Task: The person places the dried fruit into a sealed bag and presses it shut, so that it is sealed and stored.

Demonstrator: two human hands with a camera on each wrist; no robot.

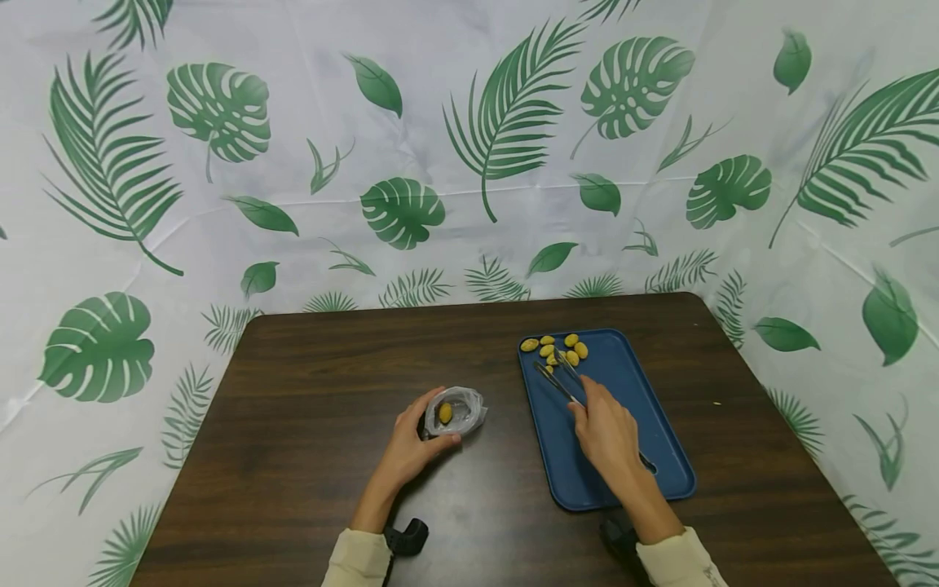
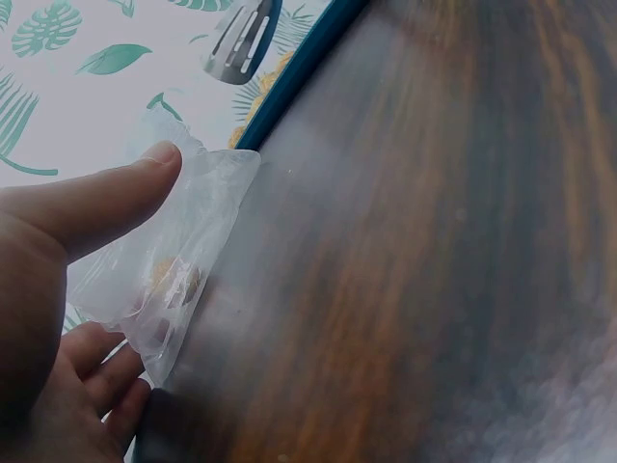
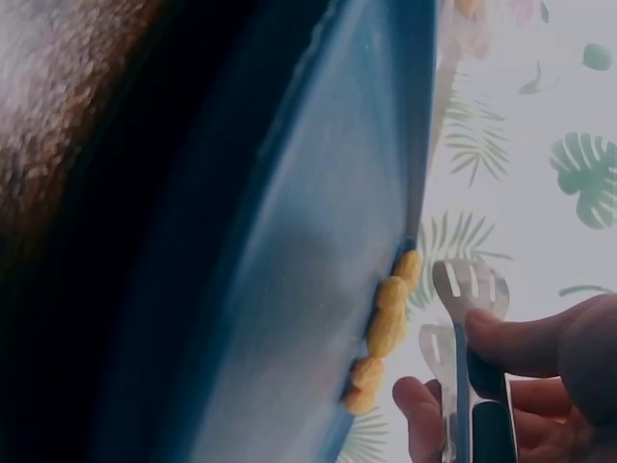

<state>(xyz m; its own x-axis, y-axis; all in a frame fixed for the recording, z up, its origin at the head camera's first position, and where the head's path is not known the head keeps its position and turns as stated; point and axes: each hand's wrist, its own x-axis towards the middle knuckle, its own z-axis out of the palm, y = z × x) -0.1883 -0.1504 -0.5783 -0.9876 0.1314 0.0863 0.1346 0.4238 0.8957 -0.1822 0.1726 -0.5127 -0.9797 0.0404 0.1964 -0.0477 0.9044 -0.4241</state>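
Your left hand (image 1: 412,444): thumb and fingers curved round a clear plastic bag (image 1: 478,405), mouth upward, one yellow piece (image 1: 445,412) inside. Your right hand (image 1: 609,424): gripping metal tongs (image 1: 557,384), tips apart at the loose yellow pieces (image 1: 547,351); contact, cannot tell. Blue tray (image 1: 623,391): on the tabletop (image 1: 330,391), right of the bag, loose pieces clustered in its far left corner. Step in hand, as judged: your picking up of one piece. Next move: probably calls for you to squeeze the tongs on a single piece, bag mouth steady.
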